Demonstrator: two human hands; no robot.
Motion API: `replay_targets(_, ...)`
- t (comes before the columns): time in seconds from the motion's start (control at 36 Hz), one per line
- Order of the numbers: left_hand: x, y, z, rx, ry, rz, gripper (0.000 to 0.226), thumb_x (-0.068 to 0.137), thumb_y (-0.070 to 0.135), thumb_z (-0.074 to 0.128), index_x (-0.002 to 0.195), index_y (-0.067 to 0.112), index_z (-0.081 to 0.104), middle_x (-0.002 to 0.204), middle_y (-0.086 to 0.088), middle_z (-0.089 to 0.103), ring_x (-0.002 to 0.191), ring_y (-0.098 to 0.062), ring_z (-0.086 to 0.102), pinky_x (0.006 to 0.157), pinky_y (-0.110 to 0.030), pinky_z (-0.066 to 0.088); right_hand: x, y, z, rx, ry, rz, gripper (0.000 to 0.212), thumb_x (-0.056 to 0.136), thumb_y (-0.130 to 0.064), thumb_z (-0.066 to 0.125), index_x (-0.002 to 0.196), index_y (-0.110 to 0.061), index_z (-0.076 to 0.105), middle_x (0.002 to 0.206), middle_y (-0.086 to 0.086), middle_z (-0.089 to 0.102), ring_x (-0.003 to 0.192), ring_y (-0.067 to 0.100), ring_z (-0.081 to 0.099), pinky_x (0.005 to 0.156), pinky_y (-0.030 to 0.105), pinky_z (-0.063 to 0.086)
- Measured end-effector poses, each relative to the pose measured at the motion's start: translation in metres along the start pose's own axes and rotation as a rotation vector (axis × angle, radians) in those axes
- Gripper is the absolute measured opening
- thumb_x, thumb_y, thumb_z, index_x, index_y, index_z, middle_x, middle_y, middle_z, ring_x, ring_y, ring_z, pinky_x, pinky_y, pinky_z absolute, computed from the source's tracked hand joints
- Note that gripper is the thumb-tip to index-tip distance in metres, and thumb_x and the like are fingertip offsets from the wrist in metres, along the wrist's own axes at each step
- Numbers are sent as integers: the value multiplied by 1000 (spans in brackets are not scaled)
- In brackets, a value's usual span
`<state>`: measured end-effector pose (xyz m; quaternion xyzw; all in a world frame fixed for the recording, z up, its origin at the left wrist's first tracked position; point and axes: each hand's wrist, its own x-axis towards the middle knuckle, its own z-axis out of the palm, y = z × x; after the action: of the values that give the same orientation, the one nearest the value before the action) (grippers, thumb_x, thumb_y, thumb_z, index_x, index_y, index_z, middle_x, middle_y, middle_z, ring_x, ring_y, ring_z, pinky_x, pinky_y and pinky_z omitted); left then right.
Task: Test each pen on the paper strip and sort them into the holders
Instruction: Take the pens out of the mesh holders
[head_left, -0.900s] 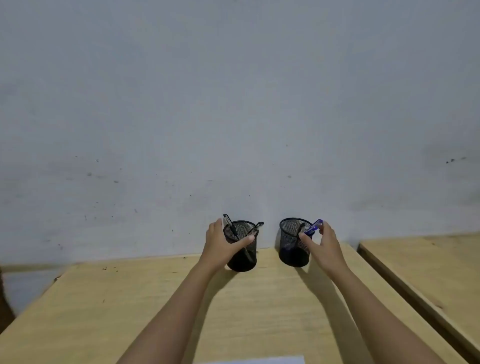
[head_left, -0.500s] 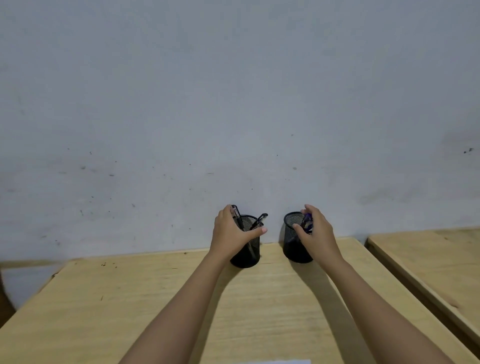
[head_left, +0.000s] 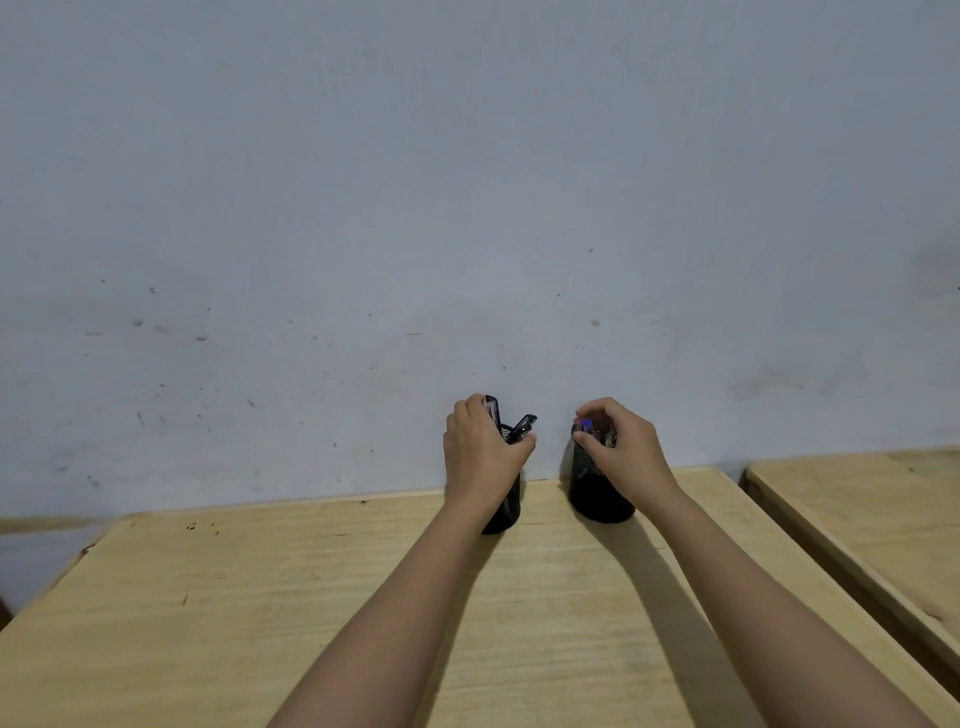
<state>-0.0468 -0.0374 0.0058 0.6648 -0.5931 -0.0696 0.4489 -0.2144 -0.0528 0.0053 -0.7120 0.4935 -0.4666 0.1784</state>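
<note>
Head camera, as I read it: the left hand (head_left: 480, 452) grips the left holder (head_left: 506, 512), fingers curled round its wall, thumb at the rim beside two black pens (head_left: 523, 426) leaning out. The right hand (head_left: 623, 452) pinches a blue pen (head_left: 586, 427) with curled fingertips at the mouth of the right holder (head_left: 592, 493). Both holders stand near the table's (head_left: 260, 597) far edge, slightly apart.

Single head view, forward and slightly down, toward wall (head_left: 467, 182).
</note>
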Motion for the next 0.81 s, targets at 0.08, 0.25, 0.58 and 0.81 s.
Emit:
replay_targets(0.08,4,0,1,24,-27,29,47,74,32,67,111,10,49,108,-2,48,101,-20,45,84,-29,39,2,2,1,-67,-18,-22,10,84,-10,64,93,-14,63,91,-1,63,84,12,57,76,21,42)
replay_targets(0.25,4,-3,5,40,-132,200,19,88,26,53,99,11,49,100,-1,53,95,-20,50,76,-34,45,2,5,1,-59,-19,-26,9,91,-6,51,90,-11,58,89,1,62,84,15,56,69,17,42)
replay_targets(0.58,10,-9,-12,-205,-438,266,15,97,25,44,109,17,50,104,3,61,88,-11,55,78,-22,43,1,3,-3,165,8,36,19,94,-5,45,95,-21,55,95,-3,65,82,9,58,77,24,47)
replay_targets(0.81,17,-9,-15,-354,-460,194,11,96,22,46,107,24,47,104,5,63,105,-13,56,91,-25,42,1,4,-5,192,39,38,18,95,-5,46,100,-19,55,96,-8,66,93,-2,59,79,13,46)
